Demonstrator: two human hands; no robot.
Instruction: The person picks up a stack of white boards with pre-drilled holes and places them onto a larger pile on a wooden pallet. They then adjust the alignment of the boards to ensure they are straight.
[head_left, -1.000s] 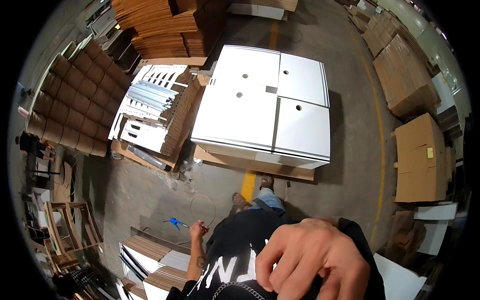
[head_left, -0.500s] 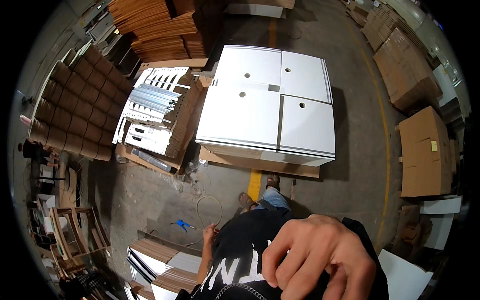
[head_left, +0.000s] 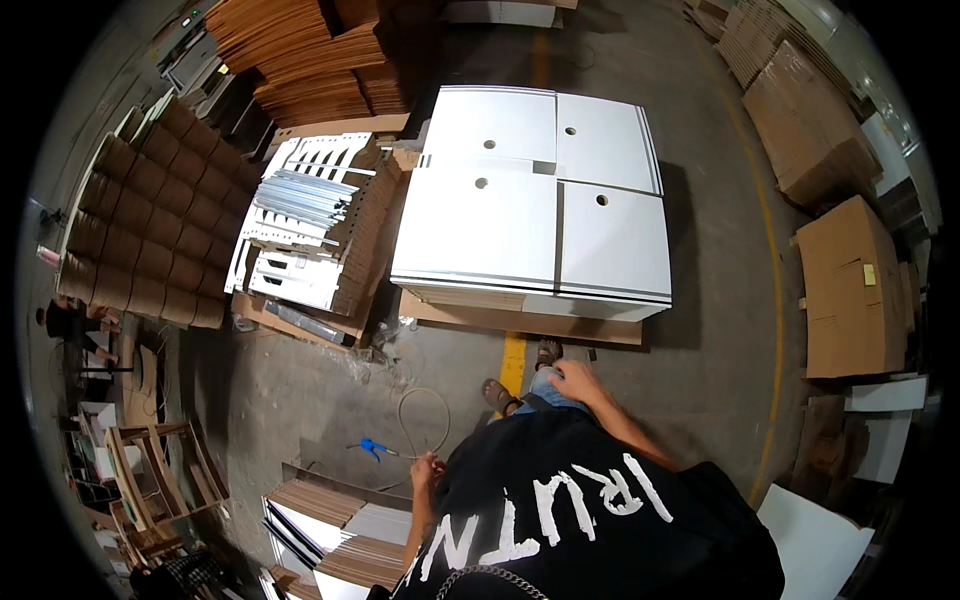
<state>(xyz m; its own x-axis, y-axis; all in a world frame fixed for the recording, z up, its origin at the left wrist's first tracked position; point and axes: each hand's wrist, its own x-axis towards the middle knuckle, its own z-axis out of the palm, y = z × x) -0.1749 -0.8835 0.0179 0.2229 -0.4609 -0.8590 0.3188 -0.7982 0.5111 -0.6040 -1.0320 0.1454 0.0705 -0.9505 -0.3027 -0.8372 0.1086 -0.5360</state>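
Observation:
My left hand (head_left: 427,470) hangs low at my left side, its fingers closed round a thin air hose (head_left: 447,420) that loops above the floor. A blue air blow gun (head_left: 371,447) hangs from the hose to the left of that hand. My right hand (head_left: 576,383) is in front of my right thigh, over the jeans, fingers loosely apart and nothing seen in them. Ahead of my feet stands a stack of white panels (head_left: 475,230) with round holes, on a cardboard-covered base (head_left: 530,325).
Left of it, a pallet holds slotted white boards (head_left: 300,270) with metal strips (head_left: 300,197) on top. Brown cartons (head_left: 165,210) and flat cardboard (head_left: 310,60) stand behind. More boxes (head_left: 850,290) line the right side. Panel stacks (head_left: 330,525) stand near my left. A person (head_left: 75,325) is at far left.
My right hand has dropped from close in front of the camera to beside my thigh. My left hand stays on the hose, and the blow gun has barely shifted.

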